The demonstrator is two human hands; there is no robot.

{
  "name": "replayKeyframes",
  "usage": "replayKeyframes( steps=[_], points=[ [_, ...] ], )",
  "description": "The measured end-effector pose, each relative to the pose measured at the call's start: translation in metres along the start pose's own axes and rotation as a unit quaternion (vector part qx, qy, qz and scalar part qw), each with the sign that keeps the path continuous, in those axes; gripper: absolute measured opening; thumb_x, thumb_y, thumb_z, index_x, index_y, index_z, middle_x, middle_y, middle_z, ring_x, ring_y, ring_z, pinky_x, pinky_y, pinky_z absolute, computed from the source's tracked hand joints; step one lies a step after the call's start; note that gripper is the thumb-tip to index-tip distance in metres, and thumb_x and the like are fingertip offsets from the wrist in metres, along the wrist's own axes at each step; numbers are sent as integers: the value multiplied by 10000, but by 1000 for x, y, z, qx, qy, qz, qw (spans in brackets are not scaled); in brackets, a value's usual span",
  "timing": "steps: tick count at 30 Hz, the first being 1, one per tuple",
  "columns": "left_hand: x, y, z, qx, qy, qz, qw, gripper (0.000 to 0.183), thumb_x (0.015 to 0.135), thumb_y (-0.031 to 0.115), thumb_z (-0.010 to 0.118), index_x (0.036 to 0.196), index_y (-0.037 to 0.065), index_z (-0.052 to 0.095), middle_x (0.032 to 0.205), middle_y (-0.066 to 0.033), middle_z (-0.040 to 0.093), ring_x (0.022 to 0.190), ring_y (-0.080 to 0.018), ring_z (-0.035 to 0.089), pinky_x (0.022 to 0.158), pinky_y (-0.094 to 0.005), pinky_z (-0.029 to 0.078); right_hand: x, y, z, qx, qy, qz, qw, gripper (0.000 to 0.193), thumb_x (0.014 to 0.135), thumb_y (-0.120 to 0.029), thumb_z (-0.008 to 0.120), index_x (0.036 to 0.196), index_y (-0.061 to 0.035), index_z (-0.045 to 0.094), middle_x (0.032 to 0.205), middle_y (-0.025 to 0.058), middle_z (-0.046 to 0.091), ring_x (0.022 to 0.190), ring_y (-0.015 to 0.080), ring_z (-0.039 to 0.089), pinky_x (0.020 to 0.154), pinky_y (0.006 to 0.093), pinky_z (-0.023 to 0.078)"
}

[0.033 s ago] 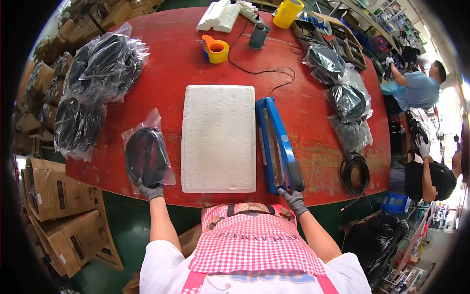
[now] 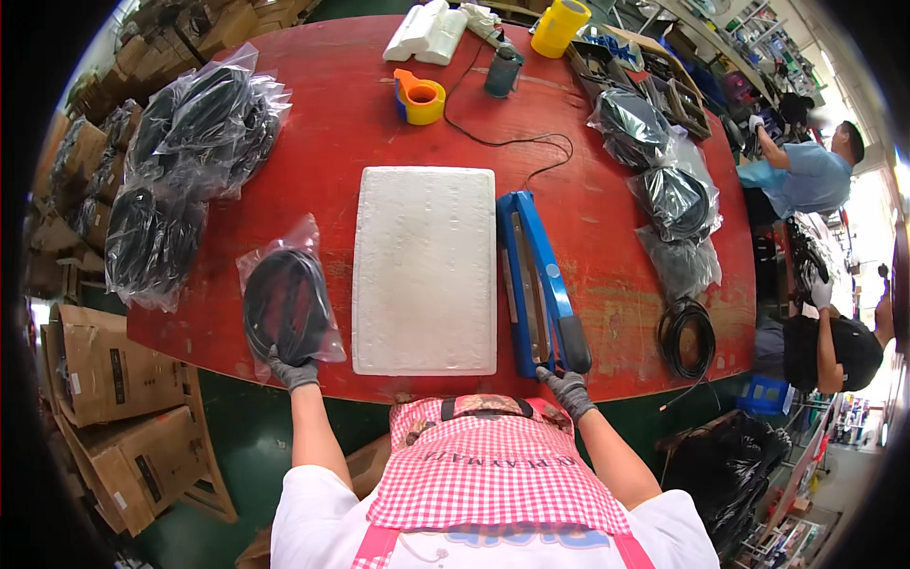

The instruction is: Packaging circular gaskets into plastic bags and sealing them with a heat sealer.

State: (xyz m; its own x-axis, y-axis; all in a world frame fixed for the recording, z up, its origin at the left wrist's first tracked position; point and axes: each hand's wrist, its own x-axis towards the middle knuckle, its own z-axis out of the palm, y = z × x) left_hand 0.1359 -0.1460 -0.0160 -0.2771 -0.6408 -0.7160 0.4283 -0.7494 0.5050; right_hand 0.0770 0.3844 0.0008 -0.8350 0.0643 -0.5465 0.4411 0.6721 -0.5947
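Observation:
My left hand (image 2: 292, 370), in a grey glove, is closed on the near edge of a clear plastic bag with a coiled black cable (image 2: 284, 308) inside. The bag lies at the table's near left, its loose end pointing away from me. My gloved right hand (image 2: 567, 391) grips the near end of a blue heat sealer (image 2: 540, 284), fingers curled by its dark handle tip. Between the two stands a flat white foam block (image 2: 425, 270). The sealer lies lengthwise along the block's right side, with a thin black cord leading from its far end.
Bagged coils (image 2: 190, 142) pile up on the red table's (image 2: 332, 114) left. More bagged coils (image 2: 673, 199) and a bare cable coil (image 2: 686, 339) line its right. A tape dispenser (image 2: 420, 100), bottle (image 2: 502, 71) and yellow roll (image 2: 559, 28) stand far back. Two people work at right.
The bag's loose far end has tipped slightly to the right in my left hand. The whole view has shifted a little; my right hand stays at the sealer.

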Motion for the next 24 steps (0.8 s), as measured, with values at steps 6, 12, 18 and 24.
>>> replayKeyframes(
  steps=[6, 12, 18, 24],
  points=[
    [-24, -33, -40, 76, -174, -84, 978, 331, 739, 289, 506, 945, 48, 600, 937, -95, 624, 854, -243, 594, 771, -389, 481, 26, 28, 29, -2, 26, -8, 1000, 676, 716, -181, 695, 1251, -46, 304, 971, 80, 565, 869, 170, 539, 797, 299, 431],
    [-39, -36, -55, 84, -147, -104, 980, 308, 757, 259, 522, 968, 47, 594, 969, -107, 615, 893, -260, 582, 839, -426, 449, 36, 57, 27, 9, 31, -14, 999, 630, 733, -154, 671, 1244, -65, 315, 973, 67, 556, 795, 162, 541, 724, 283, 454],
    [-6, -26, -68, 145, -51, -105, 982, 307, 786, 320, 539, 977, 85, 588, 1015, -50, 601, 931, -239, 553, 848, -416, 426, 0, -13, 3, -7, -22, 51, 998, 600, 709, -321, 672, 1179, -46, 421, 1000, 101, 586, 917, 212, 542, 811, 319, 420],
    [-73, -44, 2, 628, 215, 340, 667, 526, 760, 220, 573, 1215, 5, 420, 1163, -231, 461, 1042, -318, 466, 958, -408, 332, 50, 56, -32, 211, -127, 12, 969, 462, 749, -253, 649, 1124, -42, 480, 1023, 101, 567, 855, 182, 565, 768, 321, 461]
  ],
)
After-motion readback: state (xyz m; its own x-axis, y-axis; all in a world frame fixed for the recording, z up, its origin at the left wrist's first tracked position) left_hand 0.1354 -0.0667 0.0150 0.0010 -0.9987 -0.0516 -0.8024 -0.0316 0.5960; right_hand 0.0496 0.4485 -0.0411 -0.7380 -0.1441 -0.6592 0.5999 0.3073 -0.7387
